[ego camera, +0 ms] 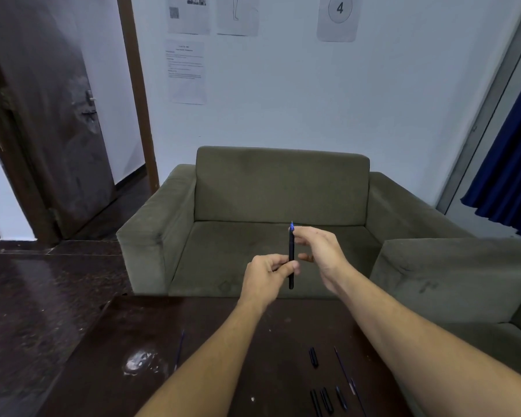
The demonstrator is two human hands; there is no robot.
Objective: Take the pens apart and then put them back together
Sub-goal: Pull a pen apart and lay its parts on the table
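head view: one camera looks down along both forearms to a dark brown wooden table (pixel 193 326).
left hand (pixel 268 272): raised over the table's far edge, fingers curled and clamped round the lower half of a slim black pen (pixel 291 251).
black pen: upright in the air above the far edge, its blue tip (pixel 291 227) uppermost and its lower end showing below the left hand.
right hand (pixel 319 248): just right of the pen, thumb and forefinger brought together on the upper end by the blue tip, the other fingers loosely curled behind.
loose parts, right: a short black cap piece (pixel 313 356) lies toward the near right corner. A thin dark refill (pixel 343 370) slants just to its right. Three black barrel pieces (pixel 327 400) lie side by side at the near edge.
loose part, left: a thin blue-black refill (pixel 179 350) lies toward the left edge, partly behind the left forearm.
mark: a white smear (pixel 139 361) sits near the left edge, beside that refill.
beyond the far edge: an olive green fabric sofa (pixel 283 188) faces the table.
beyond the right edge: a second olive sofa (pixel 463 275).
wall: printed paper sheets (pixel 187 70) and a sheet with the numeral 4 (pixel 339 16).
sides: a dark worn door (pixel 57 115) at the left, a blue curtain (pixel 509 161) at the right.
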